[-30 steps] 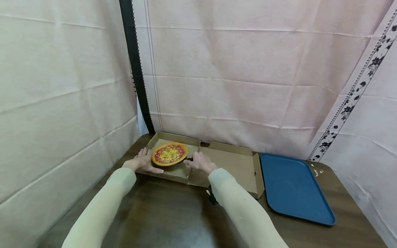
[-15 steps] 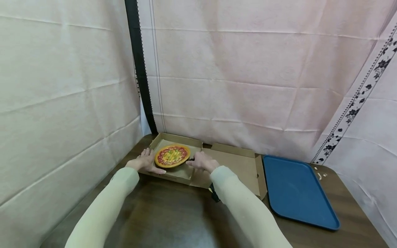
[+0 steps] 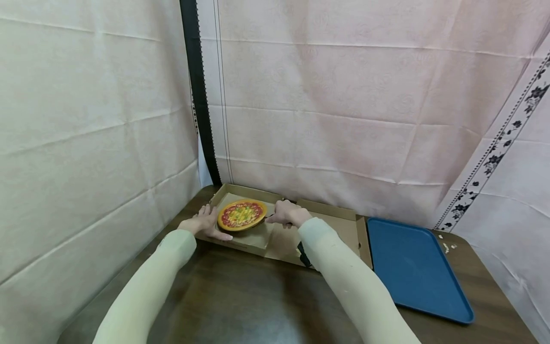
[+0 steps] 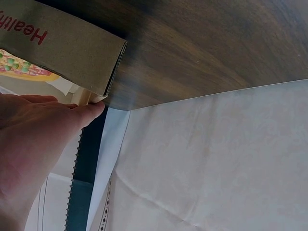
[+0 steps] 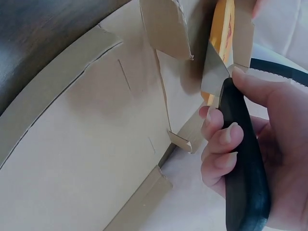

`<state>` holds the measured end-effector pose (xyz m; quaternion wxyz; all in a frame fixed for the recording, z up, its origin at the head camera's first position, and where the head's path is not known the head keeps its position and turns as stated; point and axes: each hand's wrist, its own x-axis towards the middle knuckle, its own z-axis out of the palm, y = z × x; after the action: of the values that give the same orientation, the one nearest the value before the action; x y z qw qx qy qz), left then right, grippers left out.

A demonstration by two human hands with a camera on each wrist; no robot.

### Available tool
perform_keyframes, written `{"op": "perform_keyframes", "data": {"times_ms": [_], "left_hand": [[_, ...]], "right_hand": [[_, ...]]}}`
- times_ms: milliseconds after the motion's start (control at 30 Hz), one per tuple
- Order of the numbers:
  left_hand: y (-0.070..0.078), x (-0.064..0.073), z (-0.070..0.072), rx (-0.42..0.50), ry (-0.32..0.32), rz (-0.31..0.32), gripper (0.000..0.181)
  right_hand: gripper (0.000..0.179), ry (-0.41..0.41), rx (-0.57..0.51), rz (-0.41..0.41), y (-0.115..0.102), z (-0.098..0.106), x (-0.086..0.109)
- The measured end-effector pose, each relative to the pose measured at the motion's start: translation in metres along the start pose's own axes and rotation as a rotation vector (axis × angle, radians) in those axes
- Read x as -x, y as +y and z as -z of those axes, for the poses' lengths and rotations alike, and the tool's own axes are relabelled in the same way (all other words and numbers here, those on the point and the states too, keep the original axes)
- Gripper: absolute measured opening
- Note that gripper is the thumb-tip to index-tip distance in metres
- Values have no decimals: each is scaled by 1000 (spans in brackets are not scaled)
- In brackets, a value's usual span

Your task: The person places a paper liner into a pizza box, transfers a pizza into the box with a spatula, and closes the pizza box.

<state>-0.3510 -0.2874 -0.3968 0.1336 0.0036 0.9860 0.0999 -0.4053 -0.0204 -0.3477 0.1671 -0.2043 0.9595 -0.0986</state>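
Observation:
A round toy-like pizza (image 3: 242, 214) with a yellow crust sits in the left half of an open cardboard pizza box (image 3: 249, 245). My left hand (image 3: 204, 223) rests on the box's front left corner, fingers spread over the side wall and thumb along the front wall. In the left wrist view the box wall (image 4: 72, 48) bears red lettering, and fingertips touch its corner. My right hand (image 3: 290, 213) grips a spatula (image 5: 243, 159) by its black handle, thumb near the blade's base. The flat metal blade (image 5: 215, 72) meets the pizza's right edge; its far end is hidden.
The box's unfolded lid (image 3: 331, 224) lies to the right. Beyond it is a blue tray (image 3: 412, 267), with small pale scraps (image 3: 447, 247) beside it. Cloth walls (image 3: 343, 119) stand close behind and left of the brown wooden table (image 3: 223, 296).
My right hand has risen and shifted slightly right, keeping its grip on the spatula. The left hand stays on the box corner. The whole head view has drifted a little.

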Motion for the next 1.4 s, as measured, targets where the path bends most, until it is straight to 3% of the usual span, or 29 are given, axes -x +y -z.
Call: {"op": "perform_keyframes", "data": {"times_ms": [433, 967, 1400], "left_hand": [[1, 0, 0, -5, -18, 2, 130], [-1, 0, 1, -8, -7, -7, 128], [1, 1, 1, 18, -9, 10, 125]], "right_hand": [[40, -11, 19, -17, 1, 10, 5], [45, -56, 26, -66, 0, 22, 15], [34, -77, 60, -59, 8, 25, 20]]}}
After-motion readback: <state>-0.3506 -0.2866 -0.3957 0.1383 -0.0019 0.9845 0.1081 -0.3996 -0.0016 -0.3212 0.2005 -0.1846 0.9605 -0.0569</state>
